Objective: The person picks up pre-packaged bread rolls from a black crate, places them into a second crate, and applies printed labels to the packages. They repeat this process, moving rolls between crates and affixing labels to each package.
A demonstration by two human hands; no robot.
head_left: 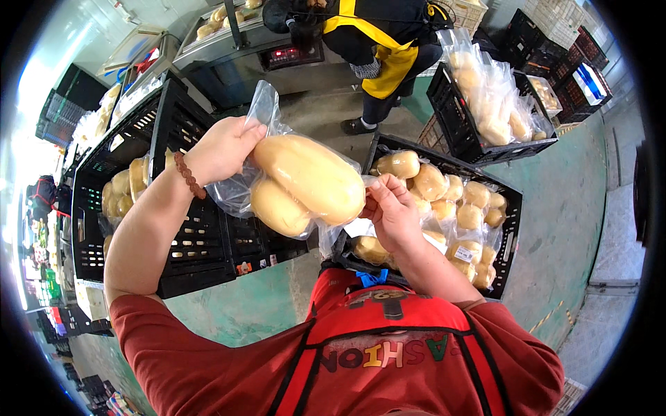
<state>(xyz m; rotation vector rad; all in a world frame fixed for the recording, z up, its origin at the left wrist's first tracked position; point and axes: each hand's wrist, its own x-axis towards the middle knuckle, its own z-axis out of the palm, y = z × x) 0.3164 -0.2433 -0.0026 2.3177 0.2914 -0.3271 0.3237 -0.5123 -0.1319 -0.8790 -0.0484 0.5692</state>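
Observation:
A clear plastic bag [305,177] holds two smooth, pale yellow pieces, one long and one rounder; they look like peeled potatoes or similar roots. My left hand [225,149], with a brown beaded bracelet at the wrist, grips the loose film at the bag's upper left. At the other end, my right hand [392,211] pinches the film between thumb and fingers. The bag is held in the air in front of my chest. Below and to the right of it, a black crate [512,229] holds several similar packed bags, some with white labels.
On the left stand black crates [166,114] with more bagged pieces. Another black crate [479,158] at the upper right is heaped with bags. Beyond, a person in a yellow apron [388,73] bends beside a metal machine [333,66] with a red display. The floor [555,201] is worn green.

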